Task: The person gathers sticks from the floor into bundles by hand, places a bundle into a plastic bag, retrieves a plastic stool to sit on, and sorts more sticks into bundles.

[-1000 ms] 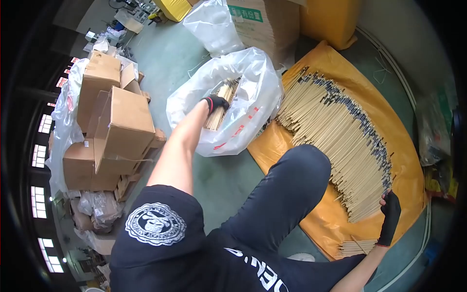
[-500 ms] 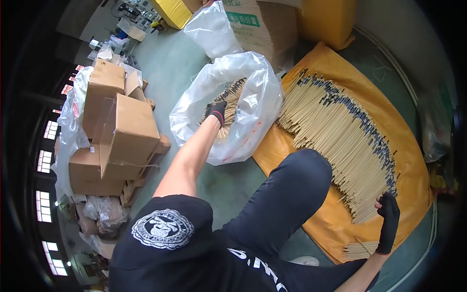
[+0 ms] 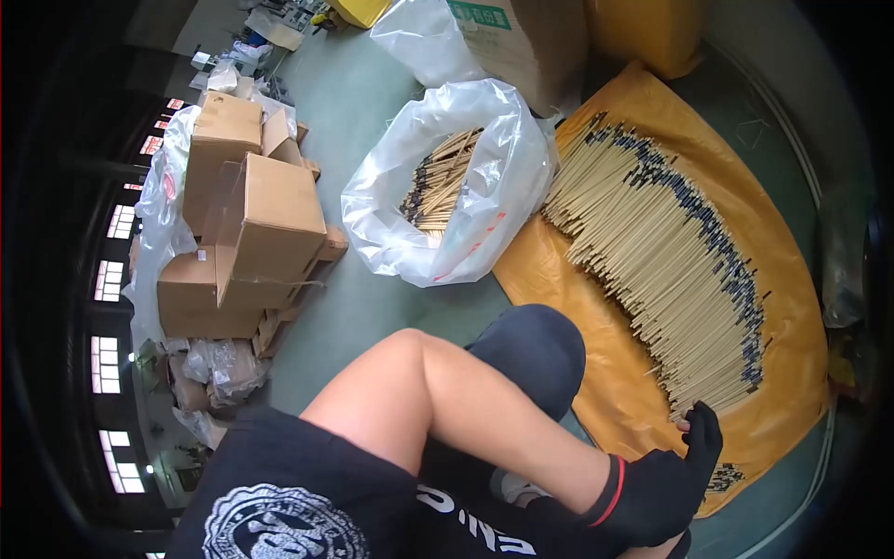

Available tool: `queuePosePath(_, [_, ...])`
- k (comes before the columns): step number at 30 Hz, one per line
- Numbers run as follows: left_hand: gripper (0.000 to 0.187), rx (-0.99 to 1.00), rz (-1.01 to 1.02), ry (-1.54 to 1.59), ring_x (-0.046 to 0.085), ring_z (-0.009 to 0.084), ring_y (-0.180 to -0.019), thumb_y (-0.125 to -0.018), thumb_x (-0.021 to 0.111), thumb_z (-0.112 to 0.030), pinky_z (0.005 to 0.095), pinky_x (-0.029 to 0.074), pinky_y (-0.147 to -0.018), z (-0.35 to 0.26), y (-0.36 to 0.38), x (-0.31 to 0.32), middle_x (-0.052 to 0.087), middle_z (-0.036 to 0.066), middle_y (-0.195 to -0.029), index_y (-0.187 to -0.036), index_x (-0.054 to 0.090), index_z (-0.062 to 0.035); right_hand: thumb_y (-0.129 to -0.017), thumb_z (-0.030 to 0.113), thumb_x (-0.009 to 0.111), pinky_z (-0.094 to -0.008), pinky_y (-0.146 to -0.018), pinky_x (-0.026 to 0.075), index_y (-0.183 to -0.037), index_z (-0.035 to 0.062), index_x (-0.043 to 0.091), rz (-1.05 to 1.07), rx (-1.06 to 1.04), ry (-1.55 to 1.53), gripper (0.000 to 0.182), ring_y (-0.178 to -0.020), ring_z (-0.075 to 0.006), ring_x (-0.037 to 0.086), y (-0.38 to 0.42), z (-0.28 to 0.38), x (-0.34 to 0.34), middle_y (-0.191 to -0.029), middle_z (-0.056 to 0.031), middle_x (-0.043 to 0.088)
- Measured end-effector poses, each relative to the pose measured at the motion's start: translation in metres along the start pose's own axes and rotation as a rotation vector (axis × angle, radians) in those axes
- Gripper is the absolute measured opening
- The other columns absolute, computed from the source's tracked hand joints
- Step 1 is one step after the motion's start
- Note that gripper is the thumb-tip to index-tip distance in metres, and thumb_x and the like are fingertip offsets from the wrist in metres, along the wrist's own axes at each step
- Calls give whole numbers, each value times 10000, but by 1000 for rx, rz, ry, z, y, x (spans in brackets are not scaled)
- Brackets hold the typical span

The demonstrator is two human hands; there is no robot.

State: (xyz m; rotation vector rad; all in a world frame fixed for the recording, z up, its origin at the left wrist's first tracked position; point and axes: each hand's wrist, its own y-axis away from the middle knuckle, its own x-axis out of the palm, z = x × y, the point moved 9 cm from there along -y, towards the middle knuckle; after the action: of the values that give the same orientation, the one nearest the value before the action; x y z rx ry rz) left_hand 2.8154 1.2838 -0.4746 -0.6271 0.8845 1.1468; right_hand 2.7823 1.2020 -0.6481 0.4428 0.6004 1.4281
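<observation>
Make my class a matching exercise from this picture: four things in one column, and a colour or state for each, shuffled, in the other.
Column 1
1. Plastic bag
2. Sheet
3. Cardboard boxes
4. Sticks outside the bag

Column 2
A. Brown, stacked together
B. Pale with dark ends, most of them in a long curved band
C. See-through, its mouth open
D. Orange, lying spread out

Right pairs: 1-C, 2-D, 3-A, 4-B

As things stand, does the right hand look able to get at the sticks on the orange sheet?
Likely yes: the right hand is right by the lower end of the sticks in view, with nothing visible between them.
</observation>
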Motion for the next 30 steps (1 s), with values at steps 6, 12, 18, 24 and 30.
queuePosePath(6, [176, 393, 149, 1623, 551, 312, -534, -691, 540, -167, 667, 315, -615, 58, -6, -27, 498, 124, -507, -602, 554, -15, -832, 152, 510, -231, -611, 403, -1071, -1, 557, 53, 272, 61, 287, -719, -132, 556, 21, -15, 50, -835, -74, 592])
queuePosePath(12, [122, 36, 93, 1817, 545, 226, -558, -640, 565, -202, 355, 409, -520, 88, -11, -21, 516, 72, -573, -577, 505, -117, -880, 256, 454, -272, -710, 431, -1087, -8, 542, 232, 148, 24, 347, -793, -159, 565, 27, 41, 117, -900, -91, 589])
queuePosePath(18, [177, -1040, -146, 1884, 595, 257, -756, -848, 513, -184, 326, 453, -687, 213, 27, 119, 607, 116, -825, -948, 579, -54, -864, 119, 513, -275, -809, 432, -1063, -23, 552, 28, -291, -7, 247, -907, -156, 553, 18, 41, 190, -1005, -106, 581])
queuePosePath(24, [363, -1060, -273, 1461, 557, 279, -855, -767, 626, -197, 357, 449, -733, 393, 82, 202, 569, 138, -953, -1056, 501, -16, -852, 76, 465, -323, -828, 424, -1075, -17, 537, 426, -697, 515, 252, -950, -277, 551, -4, 251, 375, -1011, -156, 571])
queuePosePath(30, [827, -687, -203, 486, 403, 287, -1156, -608, 696, -493, 399, 331, -936, 544, -15, 340, 474, 181, -1185, -1215, 408, -12, -752, 34, 451, -399, -843, 426, -1055, -26, 545, 655, -892, 955, 323, -963, -349, 538, -134, 229, 565, -1017, -224, 561])
